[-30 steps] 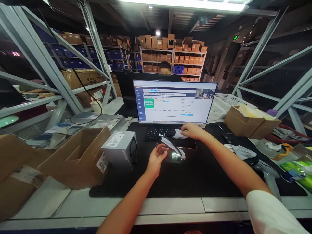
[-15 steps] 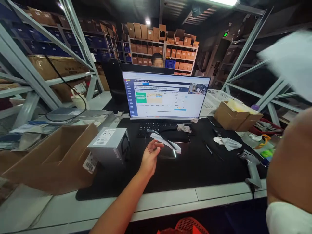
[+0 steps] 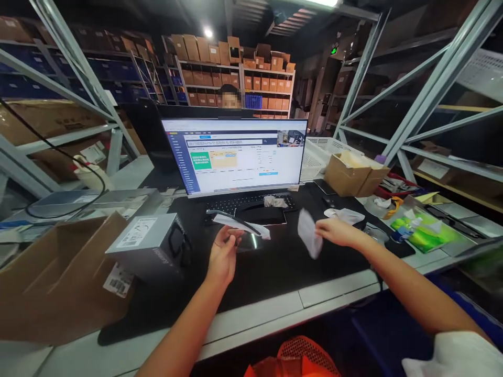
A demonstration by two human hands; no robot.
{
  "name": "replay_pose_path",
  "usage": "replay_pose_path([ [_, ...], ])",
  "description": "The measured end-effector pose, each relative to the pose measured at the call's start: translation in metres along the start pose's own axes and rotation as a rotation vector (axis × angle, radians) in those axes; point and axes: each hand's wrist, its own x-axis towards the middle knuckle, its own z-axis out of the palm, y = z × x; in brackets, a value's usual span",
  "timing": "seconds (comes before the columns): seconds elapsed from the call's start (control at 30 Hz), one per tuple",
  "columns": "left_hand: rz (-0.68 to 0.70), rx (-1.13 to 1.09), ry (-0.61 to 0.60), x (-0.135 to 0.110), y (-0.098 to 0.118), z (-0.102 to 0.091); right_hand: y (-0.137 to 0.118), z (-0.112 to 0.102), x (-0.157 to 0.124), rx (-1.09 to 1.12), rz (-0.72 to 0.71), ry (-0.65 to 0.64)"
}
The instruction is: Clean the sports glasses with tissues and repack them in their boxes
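Observation:
My left hand (image 3: 223, 256) pinches a thin dark curved frame (image 3: 247, 225) with a white strip along it, above the black desk mat (image 3: 267, 277). A clear glossy part seems to hang below the frame. In my right hand (image 3: 340, 233) is a limp white sheet (image 3: 309, 234), smeared by motion, cloth or thin paper. Behind the frame, a crumpled greyish piece (image 3: 275, 201) lies on the keyboard (image 3: 220, 203). Left of my left hand stands a grey printed box (image 3: 143, 251). Another white cloth-like piece (image 3: 346, 214) lies just behind my right hand.
An open cardboard box (image 3: 66, 288) occupies the left side. A monitor (image 3: 236, 162) stands at the back, with a person (image 3: 229, 98) beyond it. Small cardboard boxes (image 3: 346, 175), a green packet (image 3: 426, 230) and a partly hidden scanner (image 3: 375, 233) are at right.
My right hand has come down from close to the camera at the upper right to over the mat, carrying the white sheet. My left hand keeps the frame; the view has turned right.

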Motion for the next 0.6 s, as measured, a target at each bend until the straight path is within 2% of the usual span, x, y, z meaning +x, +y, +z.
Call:
replay_pose_path([
  [0.13, 0.034, 0.134, -0.147, -0.012, 0.014, 0.028, -0.036, 0.002, 0.001, 0.095, 0.027, 0.043],
  [0.23, 0.073, 0.203, -0.277, -0.02, 0.021, 0.053, -0.077, -0.002, 0.0, 0.291, 0.02, -0.092],
  [0.3, 0.143, 0.266, -0.333, -0.021, 0.025, 0.062, -0.099, -0.003, 0.0, 0.391, 0.019, -0.188],
  [0.43, 0.302, 0.546, -0.396, -0.019, 0.034, 0.057, -0.116, -0.006, -0.001, 0.544, 0.027, -0.24],
  [0.6, 0.463, 0.786, -0.261, -0.022, 0.041, 0.042, -0.12, -0.001, 0.003, 0.706, 0.042, -0.267],
])
